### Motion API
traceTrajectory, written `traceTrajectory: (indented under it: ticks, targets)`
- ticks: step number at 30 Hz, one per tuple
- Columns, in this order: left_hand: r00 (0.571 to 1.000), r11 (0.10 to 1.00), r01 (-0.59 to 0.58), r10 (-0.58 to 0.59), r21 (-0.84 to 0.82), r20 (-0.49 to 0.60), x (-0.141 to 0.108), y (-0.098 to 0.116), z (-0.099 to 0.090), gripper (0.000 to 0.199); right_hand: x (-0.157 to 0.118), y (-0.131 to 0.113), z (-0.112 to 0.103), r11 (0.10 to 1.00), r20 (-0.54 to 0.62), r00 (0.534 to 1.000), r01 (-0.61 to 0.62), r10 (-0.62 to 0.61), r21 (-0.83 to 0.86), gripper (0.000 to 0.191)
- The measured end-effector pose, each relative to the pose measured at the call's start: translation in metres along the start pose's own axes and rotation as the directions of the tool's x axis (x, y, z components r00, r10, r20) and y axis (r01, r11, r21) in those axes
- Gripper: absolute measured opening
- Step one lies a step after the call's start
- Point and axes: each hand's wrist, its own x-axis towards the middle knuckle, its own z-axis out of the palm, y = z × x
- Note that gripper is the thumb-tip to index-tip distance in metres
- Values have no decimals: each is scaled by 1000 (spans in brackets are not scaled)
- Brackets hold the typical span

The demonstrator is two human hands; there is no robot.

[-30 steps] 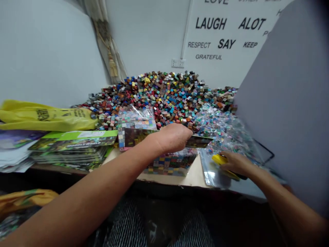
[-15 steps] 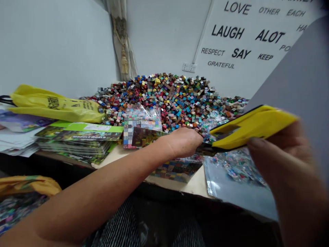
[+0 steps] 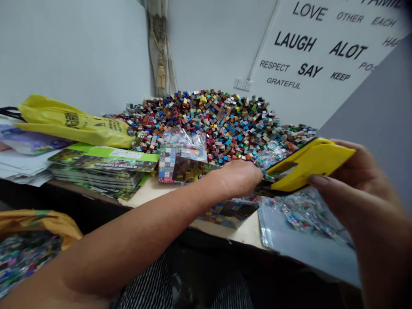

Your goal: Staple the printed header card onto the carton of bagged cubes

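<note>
Head view: yellow tool [image 3: 322, 161] at the end of the printed card [image 3: 189, 170]

Near the front edge of the tabletop [image 3: 249, 229], the left hand [image 3: 243, 178] is closed over the top of the printed card. Its fingertips are hidden, but the fingers seem clamped on the card, probably to keep it steady and upright. Below this hand, a clear bag of blocks [image 3: 233, 213] rests on the tabletop, which carries its weight.

The right hand [image 3: 367, 189] has its fingers clamped on the yellow tool, which looks like a stapler. I think this grip, from both sides, gives control of the tip. The tip is at the card's right end; whether the card lies inside the tool's mouth, I cannot tell.

A second bag [image 3: 167, 159] is just behind the card. The stack of booklets or cards [image 3: 106, 167] lies at the left, perhaps for easy reach. The large pile of blocks [image 3: 222, 124] is at the back, maybe so that it does not hinder the hands.
</note>
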Motion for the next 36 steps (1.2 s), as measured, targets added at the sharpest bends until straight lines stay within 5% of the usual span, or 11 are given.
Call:
traceTrajectory:
  ticks: [3,13,19,23,32,36]
  targets:
    - [1000,1000,4,-4,21,17,-3,3,-5,36,-7,-4,-1,1000,-33,999,-14,14,14,55]
    - [1000,1000,18,-17,-9,15,-4,5,-4,34,-10,4,-5,998,128,990,-58,61,-24,53]
    - [1000,1000,10,-10,-27,-5,-5,4,-2,32,-20,-2,0,993,-60,994,-97,94,-61,53]
    - [999,999,12,-15,-50,-47,-5,4,0,30,-29,-4,4,981,-64,989,-138,131,-133,52]
    - [996,996,55,-59,-64,-68,-10,4,-2,32,-19,43,-4,985,168,983,-38,67,-170,56]
    - [994,994,36,-47,-101,-101,-11,0,-1,37,-10,49,-2,995,93,995,-19,28,-98,50]
